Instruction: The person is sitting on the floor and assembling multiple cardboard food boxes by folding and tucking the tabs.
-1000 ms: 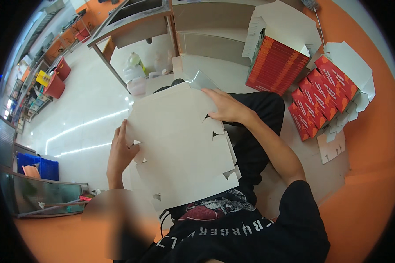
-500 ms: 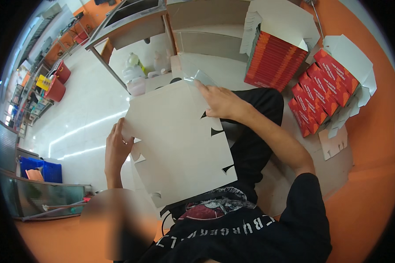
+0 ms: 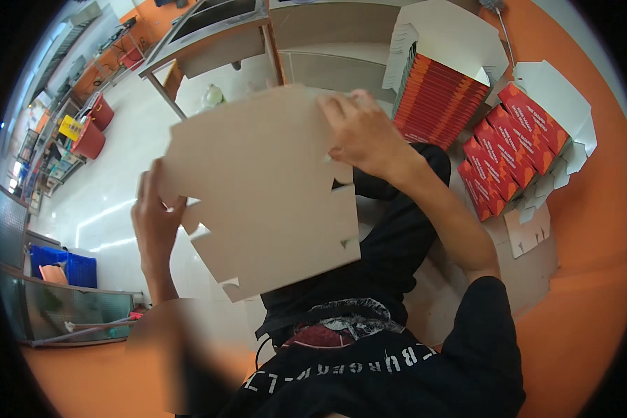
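Note:
A flat, unfolded cardboard box blank [image 3: 265, 198], plain and pale on the face toward me, is held up above my lap. Notches and small cut flaps run along both of its side edges. My left hand [image 3: 157, 219] grips its left edge, the thumb lying near a notch and the fingers partly behind the board. Up at the far right corner, my right hand [image 3: 369, 139] is closed round the opposite edge. Whatever lies behind the board is hidden from me.
Right of my knee stand a tall stack of red box blanks [image 3: 442, 97] and red folded boxes [image 3: 512, 150] with white flaps. A pale cut piece [image 3: 528, 230] lies beside them. A metal sink table [image 3: 212, 31] stands ahead; a blue crate [image 3: 80, 270] sits far left.
The cardboard blank has risen and shifted left, with both hands still on it. Its face looks darker, and the clear plastic by my right hand no longer shows.

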`<move>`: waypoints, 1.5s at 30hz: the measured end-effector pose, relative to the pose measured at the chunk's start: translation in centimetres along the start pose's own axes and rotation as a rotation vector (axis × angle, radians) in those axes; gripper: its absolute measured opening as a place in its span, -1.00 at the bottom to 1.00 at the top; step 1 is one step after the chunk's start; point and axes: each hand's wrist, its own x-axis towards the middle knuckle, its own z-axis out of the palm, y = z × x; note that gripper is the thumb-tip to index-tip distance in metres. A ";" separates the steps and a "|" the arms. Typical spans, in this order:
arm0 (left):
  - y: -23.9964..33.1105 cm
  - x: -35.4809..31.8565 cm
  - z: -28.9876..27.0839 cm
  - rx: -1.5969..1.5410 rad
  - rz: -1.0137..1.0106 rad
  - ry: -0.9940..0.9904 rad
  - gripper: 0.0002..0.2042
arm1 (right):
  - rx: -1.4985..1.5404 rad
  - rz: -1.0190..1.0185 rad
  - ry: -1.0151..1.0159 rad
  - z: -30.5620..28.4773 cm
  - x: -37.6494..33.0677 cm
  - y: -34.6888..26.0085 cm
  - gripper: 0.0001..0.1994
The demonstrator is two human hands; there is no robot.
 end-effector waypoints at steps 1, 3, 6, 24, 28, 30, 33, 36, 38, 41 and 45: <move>-0.1 -0.2 -0.7 0.054 0.019 0.060 -0.38 | 0.005 0.000 0.002 -0.7 -0.2 -0.2 -0.32; -0.3 -0.8 -1.8 0.081 0.092 0.186 -0.34 | 0.142 -0.013 0.187 -2.5 -0.2 -0.6 -0.35; -1.0 -0.4 -4.5 0.216 0.243 0.365 -0.34 | 0.014 0.039 0.237 -6.0 0.5 -1.1 -0.37; -0.7 1.7 -7.0 0.298 0.189 0.577 -0.34 | 0.136 -0.157 0.539 -8.4 1.5 -2.1 -0.38; 1.2 3.1 -6.9 0.278 0.220 0.584 -0.35 | 0.233 -0.053 0.434 -9.5 2.2 -1.9 -0.38; 1.9 3.8 -7.5 0.289 0.269 0.568 -0.38 | 0.257 -0.032 0.389 -10.3 2.5 -1.6 -0.37; 2.3 3.5 -9.0 0.241 0.211 0.389 -0.39 | 0.227 0.058 0.357 -11.0 2.1 -1.1 -0.32; 1.6 2.4 -8.4 0.192 0.161 0.121 -0.43 | 0.360 0.115 0.138 -9.1 0.8 -0.5 -0.30; 0.8 1.1 -5.8 0.091 0.030 -0.086 -0.44 | 0.444 0.165 -0.109 -5.8 -0.3 0.1 -0.28; -1.3 -0.2 0.0 0.149 -0.047 -0.392 -0.45 | 0.596 0.324 -0.523 1.9 -1.2 0.3 -0.26; -3.6 -1.8 5.0 0.132 -0.151 -0.492 -0.43 | 0.640 0.298 -0.618 8.7 -2.3 -0.3 -0.24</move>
